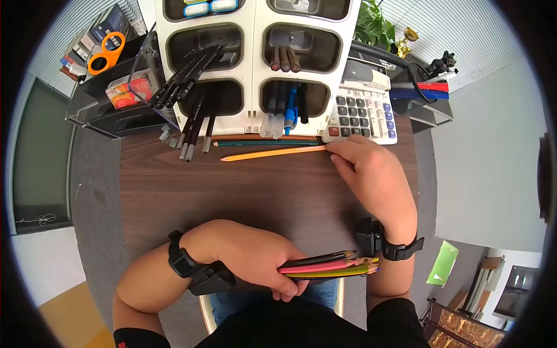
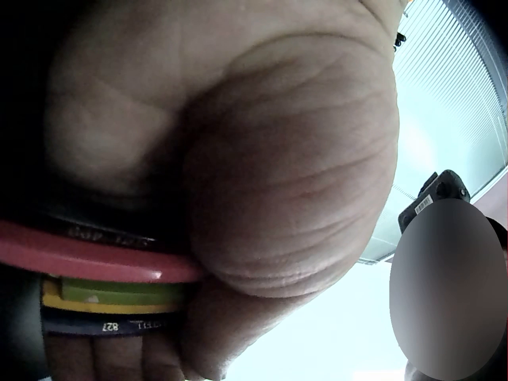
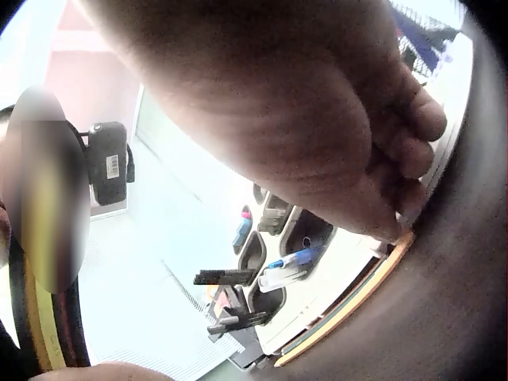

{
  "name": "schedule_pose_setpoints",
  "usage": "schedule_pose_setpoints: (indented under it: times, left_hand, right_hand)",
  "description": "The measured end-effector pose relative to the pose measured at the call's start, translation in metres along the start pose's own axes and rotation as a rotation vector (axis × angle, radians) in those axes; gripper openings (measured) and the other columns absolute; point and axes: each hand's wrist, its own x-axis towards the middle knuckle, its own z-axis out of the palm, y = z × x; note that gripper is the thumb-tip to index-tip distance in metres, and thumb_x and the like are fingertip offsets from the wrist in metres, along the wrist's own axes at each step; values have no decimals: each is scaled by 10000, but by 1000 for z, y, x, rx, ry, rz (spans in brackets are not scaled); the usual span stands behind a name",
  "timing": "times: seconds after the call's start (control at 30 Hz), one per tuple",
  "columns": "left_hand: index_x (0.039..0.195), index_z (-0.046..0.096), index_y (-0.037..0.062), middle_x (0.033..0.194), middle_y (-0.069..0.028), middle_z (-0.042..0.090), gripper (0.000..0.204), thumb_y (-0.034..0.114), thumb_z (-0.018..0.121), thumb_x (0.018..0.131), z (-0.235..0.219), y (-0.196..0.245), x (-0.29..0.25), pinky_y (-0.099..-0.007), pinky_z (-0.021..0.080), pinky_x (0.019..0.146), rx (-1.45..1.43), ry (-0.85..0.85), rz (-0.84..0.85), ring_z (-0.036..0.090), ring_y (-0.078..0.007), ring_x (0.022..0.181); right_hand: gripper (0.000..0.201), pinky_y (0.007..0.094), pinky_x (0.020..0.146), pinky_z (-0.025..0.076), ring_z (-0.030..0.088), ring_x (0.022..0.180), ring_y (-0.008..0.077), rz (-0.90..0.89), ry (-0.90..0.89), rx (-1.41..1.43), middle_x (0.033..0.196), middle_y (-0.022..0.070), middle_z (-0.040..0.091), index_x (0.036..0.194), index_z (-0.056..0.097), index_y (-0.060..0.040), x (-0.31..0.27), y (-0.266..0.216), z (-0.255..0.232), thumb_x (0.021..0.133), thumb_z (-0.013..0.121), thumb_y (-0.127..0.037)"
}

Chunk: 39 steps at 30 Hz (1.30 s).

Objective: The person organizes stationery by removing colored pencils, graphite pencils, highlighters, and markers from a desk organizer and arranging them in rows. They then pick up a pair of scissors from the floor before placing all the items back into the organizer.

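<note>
A brown tabletop (image 1: 174, 191) fills the middle. At its far edge stands a big white organizer (image 1: 255, 75) with pens in its holes, and a calculator (image 1: 364, 113) sits just beside it. The left hand (image 1: 255, 258) is near the person's body, fingers curled around a bunch of colored pencils (image 1: 331, 265) that point to the right. The right hand (image 1: 371, 171) lies on the tabletop, and its fingertips pinch the end of an orange pencil (image 1: 272, 153). The orange pencil lies flat in front of the organizer.
</note>
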Motion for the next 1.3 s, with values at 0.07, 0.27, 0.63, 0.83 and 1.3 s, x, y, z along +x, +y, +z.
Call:
schedule_pose_setpoints:
  times: [0.07,0.27,0.63,0.83,1.3]
  left_hand:
    - [1043,631,20,910,-43,698,168,179,634,988,-1,-2,0,-305,536,809,-2,-7,-8,675,-135,853]
    - [1061,633,18,930,-47,697,171,175,629,991,-1,0,2,-313,534,823,0,-14,10,675,-142,872]
    - [1028,605,18,904,-39,689,151,163,590,986,-1,-5,2,-304,521,804,-30,-36,32,671,-138,858]
    - [1021,601,19,902,-38,690,144,157,586,984,0,-2,2,-298,514,806,-31,-39,10,671,-136,849]
    - [1058,623,6,926,-47,696,181,174,628,991,0,0,1,-306,538,814,-6,-33,34,669,-136,866]
  right_hand:
    - [184,431,718,505,643,824,375,-19,-18,-3,914,160,655,1058,705,-25,0,-2,0,879,666,-43]
    - [154,454,732,514,646,855,369,-90,-7,55,881,153,643,1019,686,-32,0,-7,8,871,666,-69]
    - [259,433,976,500,604,962,363,-262,-34,143,998,159,599,1028,689,22,8,-21,8,772,698,61]
    - [345,426,946,485,593,1048,368,-208,-73,131,1087,160,580,1105,682,24,5,-25,9,766,700,88]
    - [175,457,826,498,601,924,392,-182,-6,104,911,181,594,1000,666,3,4,-11,12,825,655,14]
